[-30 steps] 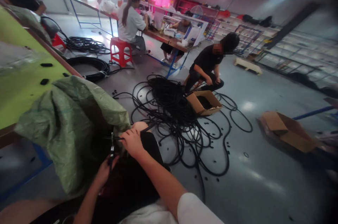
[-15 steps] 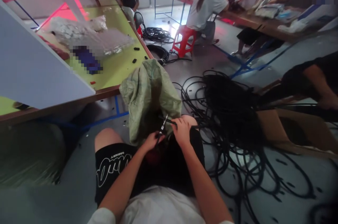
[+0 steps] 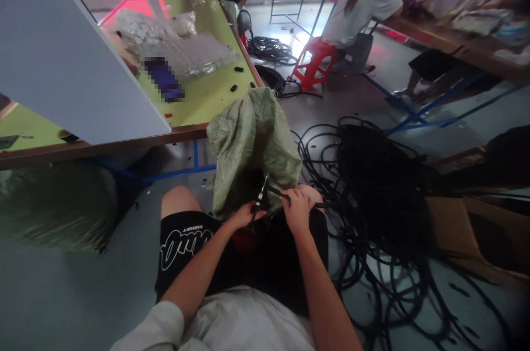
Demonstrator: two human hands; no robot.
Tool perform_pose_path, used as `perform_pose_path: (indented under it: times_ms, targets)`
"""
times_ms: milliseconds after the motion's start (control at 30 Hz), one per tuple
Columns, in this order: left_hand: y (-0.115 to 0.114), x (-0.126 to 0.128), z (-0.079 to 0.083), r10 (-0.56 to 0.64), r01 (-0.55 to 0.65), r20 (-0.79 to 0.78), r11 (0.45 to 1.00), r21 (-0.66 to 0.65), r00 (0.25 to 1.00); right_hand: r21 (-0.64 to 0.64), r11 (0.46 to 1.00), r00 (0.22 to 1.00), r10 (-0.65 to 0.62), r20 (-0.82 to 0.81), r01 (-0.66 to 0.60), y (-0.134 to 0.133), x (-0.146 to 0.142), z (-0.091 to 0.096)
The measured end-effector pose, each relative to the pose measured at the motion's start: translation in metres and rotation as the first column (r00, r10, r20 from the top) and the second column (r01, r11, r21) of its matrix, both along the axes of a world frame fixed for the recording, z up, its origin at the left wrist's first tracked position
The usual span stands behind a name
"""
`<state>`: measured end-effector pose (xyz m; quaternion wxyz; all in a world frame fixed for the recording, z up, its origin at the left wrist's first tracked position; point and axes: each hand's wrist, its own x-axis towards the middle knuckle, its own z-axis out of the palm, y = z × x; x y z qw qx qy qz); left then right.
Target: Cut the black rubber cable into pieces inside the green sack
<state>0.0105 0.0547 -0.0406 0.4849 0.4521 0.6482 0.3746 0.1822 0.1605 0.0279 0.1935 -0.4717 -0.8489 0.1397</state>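
My left hand (image 3: 244,214) grips a pair of scissors (image 3: 260,200) with red handles, blades pointing up over my lap. My right hand (image 3: 297,207) pinches a length of black cable (image 3: 321,205) that runs off to the right into a large tangled pile of black cable (image 3: 368,169) on the floor. The scissor blades meet the cable just left of my right hand. A green woven sack (image 3: 252,144) stands open between my knees, right behind both hands.
A yellow-green table (image 3: 194,102) with a wooden edge stands at the left, holding plastic bags of small parts. A cardboard box (image 3: 476,229) lies at the right. A person sits on a red stool (image 3: 312,67) ahead; another crouches at the right edge.
My view has swung left and down from the room to my lap and the table. Both hands have kept their hold on the scissors and the cable in front of the sack.
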Motion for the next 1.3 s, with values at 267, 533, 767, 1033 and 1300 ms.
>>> perform_pose_path:
  times_ms: [267, 533, 767, 1033, 1300]
  targets:
    - [-0.005, -0.007, 0.001, -0.011, 0.01, -0.177, 1.0, -0.006, 0.984, 0.05, 0.996, 0.997, 0.071, -0.019, -0.07, 0.006, 0.004, -0.017]
    - [-0.005, -0.009, -0.001, 0.011, -0.012, -0.025, 0.999, -0.035, 1.0, 0.085, 0.994, 0.996, 0.073, -0.051, -0.068, 0.009, 0.001, -0.023]
    - [-0.005, -0.019, -0.004, -0.053, 0.052, -0.164, 0.999, -0.01, 0.985, 0.103, 0.983, 0.988, 0.155, -0.002, -0.154, 0.011, 0.003, -0.023]
    - [-0.003, -0.013, -0.007, -0.029, 0.022, -0.233, 0.999, -0.032, 0.972, 0.094, 0.985, 0.99, 0.143, 0.02, -0.144, 0.007, 0.001, -0.018]
    - [-0.002, -0.004, -0.01, 0.018, -0.031, -0.157, 0.996, -0.08, 0.987, 0.114, 0.983, 0.987, 0.133, 0.093, -0.143, 0.006, 0.0, -0.018]
